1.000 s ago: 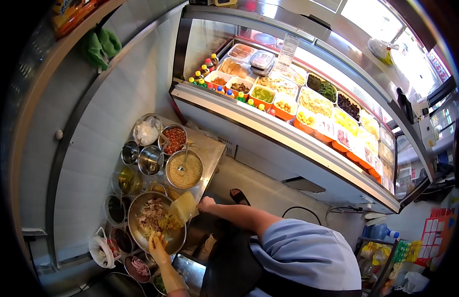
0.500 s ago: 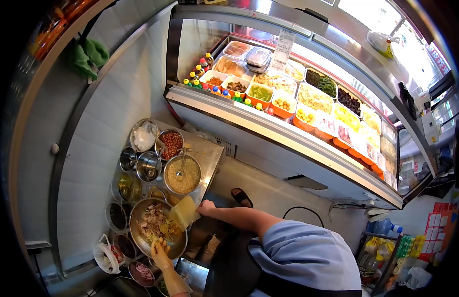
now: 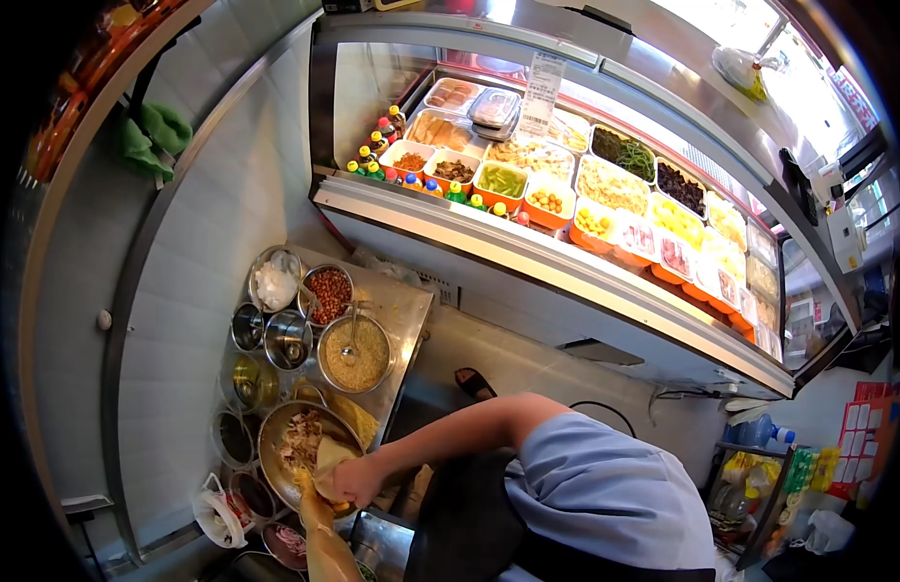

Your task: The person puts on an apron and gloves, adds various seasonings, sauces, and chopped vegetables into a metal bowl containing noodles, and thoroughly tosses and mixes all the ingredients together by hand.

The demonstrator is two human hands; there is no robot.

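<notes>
A large metal mixing bowl holds shredded, pale-brown mixed food. My left hand, in a translucent plastic glove, reaches into the bowl's near side by the food. Its fingers are partly hidden and blurred. My right hand is bare and closed on a pale yellow, translucent, sheet-like piece of plastic, whose exact kind I cannot make out. That piece is tilted over the bowl, right beside my left hand.
On the steel counter are a bowl of grain-like bits with a spoon, a bowl of peanuts, a white-filled bowl and an oil container. A white bag hangs at left. Behind stands a lit food display case.
My right hand has moved left and down from beyond the bowl's rim to over the bowl, bringing the plastic piece along. It is now beside my left hand, which stays in the bowl.
</notes>
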